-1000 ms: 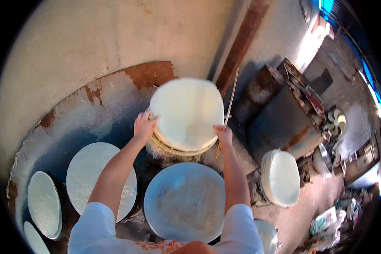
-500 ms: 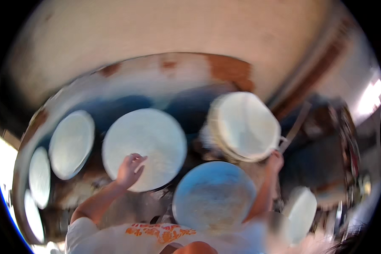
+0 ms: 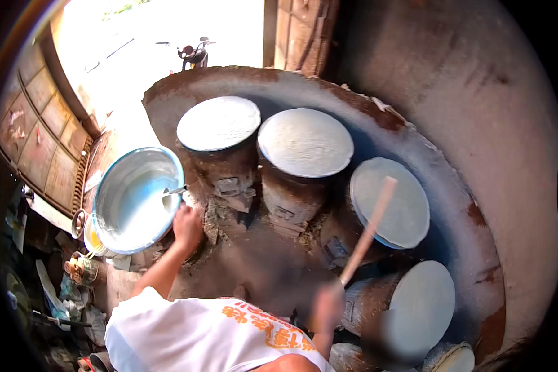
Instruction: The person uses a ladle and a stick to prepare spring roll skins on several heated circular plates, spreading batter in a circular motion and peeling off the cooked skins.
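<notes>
Nearest, the right hand [image 3: 327,305], blurred, is closed around the lower end of a long wooden stick [image 3: 367,230]; the stick rises at a slant and its upper end lies over the third round steamer top [image 3: 398,204]. Below right sits a fourth round top [image 3: 423,304], partly blurred. The left hand [image 3: 188,224] reaches to the rim of a large metal basin [image 3: 119,214] holding pale liquid; whether its grip is closed on the ladle handle [image 3: 175,191] just above it cannot be told. Farther off, two cloth-covered round tops [image 3: 219,123] and [image 3: 305,142] stand side by side on dark stoves. Beyond, a curved rusty wall [image 3: 415,133] rings the stoves.
</notes>
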The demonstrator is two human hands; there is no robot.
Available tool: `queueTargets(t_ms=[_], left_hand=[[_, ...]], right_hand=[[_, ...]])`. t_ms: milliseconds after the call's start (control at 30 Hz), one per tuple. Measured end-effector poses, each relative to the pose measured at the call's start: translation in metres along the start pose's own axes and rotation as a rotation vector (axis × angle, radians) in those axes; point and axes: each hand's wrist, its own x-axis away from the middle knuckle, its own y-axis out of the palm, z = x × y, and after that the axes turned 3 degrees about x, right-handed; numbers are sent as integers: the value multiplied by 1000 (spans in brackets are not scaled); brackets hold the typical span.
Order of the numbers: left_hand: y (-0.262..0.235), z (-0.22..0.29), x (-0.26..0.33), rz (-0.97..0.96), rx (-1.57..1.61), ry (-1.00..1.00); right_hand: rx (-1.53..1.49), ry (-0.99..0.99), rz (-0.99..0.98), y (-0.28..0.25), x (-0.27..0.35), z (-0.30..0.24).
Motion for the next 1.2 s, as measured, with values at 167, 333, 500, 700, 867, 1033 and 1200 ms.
queueTargets(t_ms=[167, 333, 500, 700, 867, 1033, 1200], left_hand=[[37, -138, -112, -100, 16, -691], [156, -220, -112, -217, 695, -745], [92, -277, -46, -78, 211, -833], [30, -350, -72, -330, 1015, -1077], [21, -382, -61, -445, 1310, -1279], [21, -394, -93, -563, 1239, -1183], [99, -404, -70, -294, 1158, -1155]], right_hand=[[436, -683, -399, 120, -20, -21], [601, -585, -762, 276, -59, -74], [992, -789, -1053, 475, -45, -85], [1199, -865, -934, 626, -8, -106], [1420, -771, -943, 611, 31, -64], [1417, -623, -966, 597, 59, -78], [1320, -438, -878, 615, 78, -57]])
